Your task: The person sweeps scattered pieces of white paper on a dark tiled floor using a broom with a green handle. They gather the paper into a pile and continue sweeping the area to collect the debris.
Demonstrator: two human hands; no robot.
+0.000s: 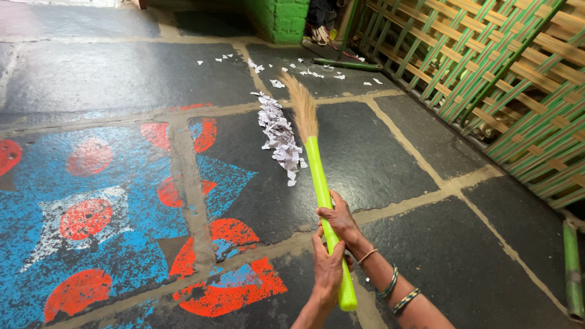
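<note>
Stone floor [378, 158], painted patches; paper scraps [279, 137] beside broom [317, 170]; lattice fence [506, 79].

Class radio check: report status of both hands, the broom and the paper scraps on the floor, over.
Left hand, right hand: both gripping broom handle. Bristles beside paper scraps, heaped in a line. Loose bits beyond; nothing blocking.

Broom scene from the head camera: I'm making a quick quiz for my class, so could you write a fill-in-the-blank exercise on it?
1. Both hands, the left hand and the right hand, grip the broom by its ____ handle.
2. The paper scraps swept into a strip are ____ in colour.
3. The bangles sit on the ____ wrist.
4. The lattice fence stands on the ____ side of the view.

Missing words: green; white; right; right
</note>
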